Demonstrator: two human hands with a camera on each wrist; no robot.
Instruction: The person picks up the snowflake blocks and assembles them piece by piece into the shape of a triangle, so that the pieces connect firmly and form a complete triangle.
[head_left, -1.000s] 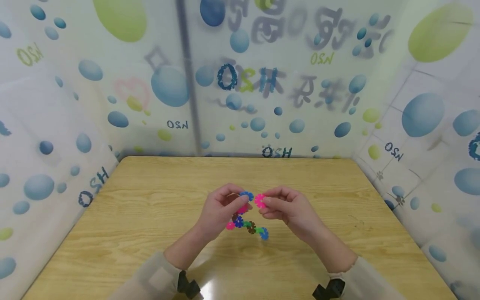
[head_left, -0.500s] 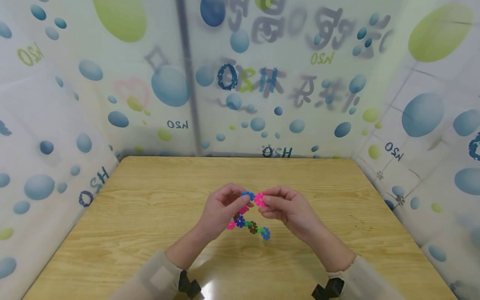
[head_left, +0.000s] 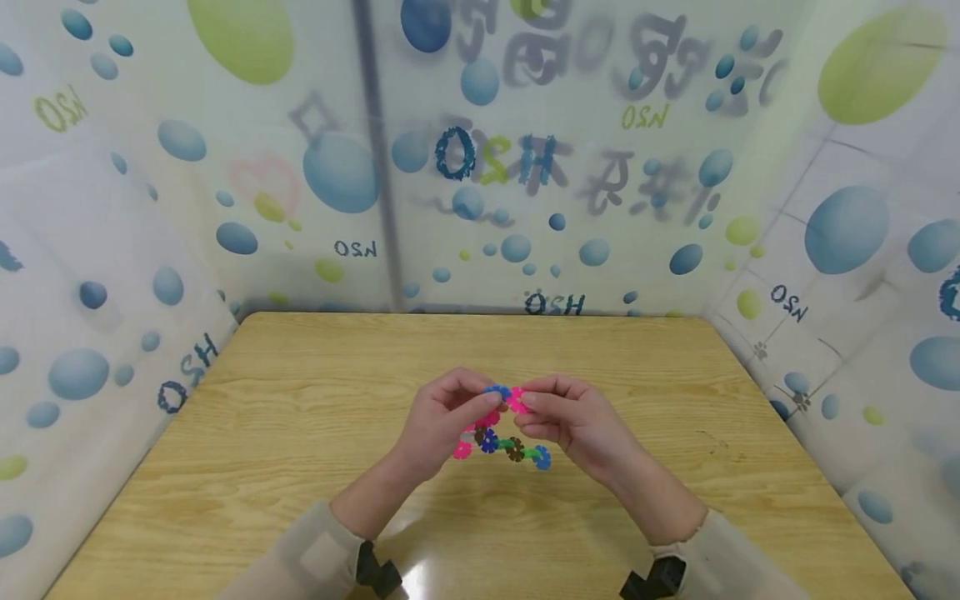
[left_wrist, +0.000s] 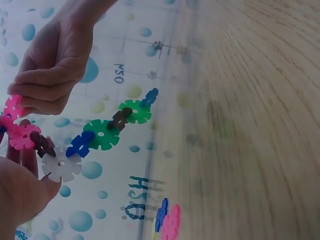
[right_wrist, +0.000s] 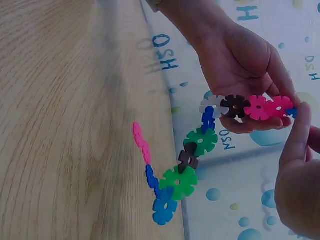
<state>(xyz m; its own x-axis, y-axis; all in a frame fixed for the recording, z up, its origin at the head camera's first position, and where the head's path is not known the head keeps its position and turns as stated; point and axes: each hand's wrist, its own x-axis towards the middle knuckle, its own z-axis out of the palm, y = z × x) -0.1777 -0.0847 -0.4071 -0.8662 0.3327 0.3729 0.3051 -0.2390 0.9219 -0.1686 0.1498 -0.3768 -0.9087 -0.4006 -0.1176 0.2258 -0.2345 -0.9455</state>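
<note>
My left hand (head_left: pixel 442 421) pinches one end of a chain of snowflake discs, near a blue disc (head_left: pixel 496 390). A pink disc (head_left: pixel 517 400) is pinched between the thumb and fingers of my right hand (head_left: pixel 581 421), its edge right at the blue one. Below the left hand the chain runs through a white disc (left_wrist: pixel 61 166), a dark blue disc (right_wrist: pixel 208 120), green discs (right_wrist: pixel 179 183) with a brown disc (right_wrist: pixel 188 157) between, and a light blue disc (right_wrist: pixel 164 206). The left fingers partly hide the held end.
Further pink discs (right_wrist: pixel 141 142) and dark blue discs (right_wrist: pixel 152 180) show low beside the chain. Under both hands is a wood-grain table (head_left: pixel 300 467). Bubble-printed curtains (head_left: pixel 585 275) enclose its back and sides. Each wrist wears a black device (head_left: pixel 377 570).
The right hand has moved slightly left, bringing the pink disc from a small gap up to the blue disc's edge. The hanging part of the chain has swung a little to the right.
</note>
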